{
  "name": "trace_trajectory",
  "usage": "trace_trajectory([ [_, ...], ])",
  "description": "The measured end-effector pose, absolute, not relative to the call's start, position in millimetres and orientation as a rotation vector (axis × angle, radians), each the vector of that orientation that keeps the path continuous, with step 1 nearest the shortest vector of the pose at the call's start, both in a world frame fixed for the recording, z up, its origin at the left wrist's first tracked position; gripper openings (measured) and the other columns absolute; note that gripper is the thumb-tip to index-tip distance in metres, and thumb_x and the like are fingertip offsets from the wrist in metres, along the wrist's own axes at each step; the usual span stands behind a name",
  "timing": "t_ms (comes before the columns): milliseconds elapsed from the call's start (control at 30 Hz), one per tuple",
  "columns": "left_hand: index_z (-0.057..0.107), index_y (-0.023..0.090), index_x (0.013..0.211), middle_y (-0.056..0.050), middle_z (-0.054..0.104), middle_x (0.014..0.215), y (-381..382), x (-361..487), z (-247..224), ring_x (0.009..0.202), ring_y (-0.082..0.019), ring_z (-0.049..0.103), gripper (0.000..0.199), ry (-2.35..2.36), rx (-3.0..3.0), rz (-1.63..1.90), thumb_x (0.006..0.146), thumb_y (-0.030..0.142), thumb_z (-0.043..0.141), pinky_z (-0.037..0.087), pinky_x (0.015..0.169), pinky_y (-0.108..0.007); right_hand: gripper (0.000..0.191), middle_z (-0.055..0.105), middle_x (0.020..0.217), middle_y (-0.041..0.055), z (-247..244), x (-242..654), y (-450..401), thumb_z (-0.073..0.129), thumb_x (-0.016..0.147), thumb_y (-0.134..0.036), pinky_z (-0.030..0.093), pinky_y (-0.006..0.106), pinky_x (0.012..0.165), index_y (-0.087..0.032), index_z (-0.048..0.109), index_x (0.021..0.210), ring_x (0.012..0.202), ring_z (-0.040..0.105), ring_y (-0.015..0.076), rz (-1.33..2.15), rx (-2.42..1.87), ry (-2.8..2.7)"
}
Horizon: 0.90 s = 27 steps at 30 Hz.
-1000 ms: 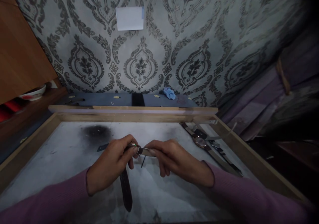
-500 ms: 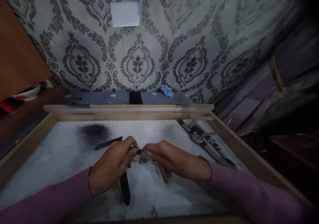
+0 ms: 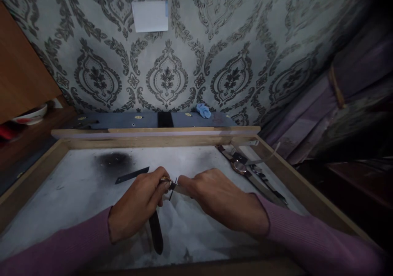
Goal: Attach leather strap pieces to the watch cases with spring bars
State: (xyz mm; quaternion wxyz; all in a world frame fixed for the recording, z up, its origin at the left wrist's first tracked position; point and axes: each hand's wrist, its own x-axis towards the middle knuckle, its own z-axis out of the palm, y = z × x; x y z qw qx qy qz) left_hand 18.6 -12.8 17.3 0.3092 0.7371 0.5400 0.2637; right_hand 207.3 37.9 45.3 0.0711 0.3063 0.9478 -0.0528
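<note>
My left hand (image 3: 138,204) is closed round a wristwatch, whose gold-coloured case edge (image 3: 165,179) shows between thumb and forefinger. Below that hand hangs a dark strap (image 3: 156,233), its rounded end near the white surface. My right hand (image 3: 225,200) is turned knuckles up, its fingers pinched on a pale strap piece (image 3: 183,190) that runs toward the watch. At the join between the two hands a thin dark bar (image 3: 172,190) sticks out, too small to name surely. The right fingertips are partly hidden behind the hand.
A dark flat strip (image 3: 132,175) lies behind my left hand. Several watches (image 3: 240,167) lie at the right, by the wooden rim (image 3: 287,171) of the tray-like work surface. Beyond the back rim sits a crumpled blue cloth (image 3: 203,111). A dark smudge (image 3: 113,161) marks the surface.
My right hand has rolled over so that its back faces up, and its lower fingers have tucked in. The thin dark bar now stands out more at the join. My left hand has hardly moved.
</note>
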Motion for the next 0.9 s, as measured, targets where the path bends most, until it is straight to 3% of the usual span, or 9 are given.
trace_trajectory([
  [200, 0.050, 0.019, 0.081, 0.003, 0.054, 0.058, -13.5, 20.0, 18.8, 0.055, -0.013, 0.050, 0.019, 1.433, 1.941, 0.725, 0.094, 0.023, 0.037, 0.036, 0.058, -0.026, 0.018, 0.058, 0.064, 0.0023, 36.7, 207.0, 39.8, 0.047, 0.079, -0.001, 0.024, 0.029, 0.059, -0.017, 0.053, 0.077, 0.053, 0.042, 0.0120, -0.064, 0.909, 2.955],
  [400, 0.049, 0.019, 0.080, 0.003, 0.054, 0.058, -12.4, 20.8, 19.0, 0.054, -0.013, 0.050, 0.019, 1.444, 1.939, 0.720, 0.094, 0.022, 0.036, 0.036, 0.057, -0.026, 0.019, 0.056, 0.062, 0.0018, 34.6, 206.0, 39.3, 0.047, 0.079, 0.001, 0.023, 0.030, 0.063, -0.017, 0.053, 0.079, 0.056, 0.039, 0.0129, -0.054, 0.910, 2.964],
  [567, 0.047, 0.019, 0.078, 0.003, 0.054, 0.058, -12.5, 21.4, 19.2, 0.053, -0.013, 0.049, 0.018, 1.437, 1.933, 0.724, 0.093, 0.020, 0.036, 0.035, 0.057, -0.026, 0.023, 0.056, 0.067, 0.0037, 33.6, 206.8, 41.3, 0.045, 0.072, 0.004, 0.027, 0.033, 0.072, -0.016, 0.053, 0.079, 0.074, 0.047, 0.0171, -0.117, 0.858, 3.032],
  [667, 0.048, 0.019, 0.079, 0.003, 0.054, 0.059, -12.8, 21.1, 18.6, 0.054, -0.013, 0.049, 0.018, 1.437, 1.947, 0.743, 0.093, 0.021, 0.036, 0.035, 0.057, -0.027, 0.023, 0.057, 0.074, 0.0046, 29.7, 207.8, 42.3, 0.040, 0.076, 0.005, 0.032, 0.031, 0.073, -0.015, 0.052, 0.079, 0.072, 0.048, 0.0147, -0.365, 0.869, 3.067],
  [800, 0.048, 0.019, 0.080, 0.002, 0.053, 0.059, -12.3, 20.2, 17.7, 0.055, -0.014, 0.050, 0.019, 1.448, 1.969, 0.756, 0.094, 0.022, 0.036, 0.035, 0.057, -0.028, 0.019, 0.047, 0.061, -0.0021, 22.8, 209.2, 42.0, 0.035, 0.093, -0.011, 0.030, 0.022, 0.052, -0.016, 0.049, 0.080, 0.052, 0.039, 0.0092, -0.952, 0.955, 2.969],
  [900, 0.048, 0.019, 0.080, 0.002, 0.053, 0.060, -12.2, 20.0, 17.1, 0.056, -0.014, 0.050, 0.018, 1.446, 1.972, 0.758, 0.094, 0.021, 0.036, 0.035, 0.057, -0.028, 0.022, 0.051, 0.063, -0.0020, 19.6, 209.2, 41.6, 0.034, 0.097, -0.020, 0.032, 0.021, 0.050, -0.015, 0.050, 0.081, 0.050, 0.041, 0.0076, -1.221, 1.000, 2.904],
])
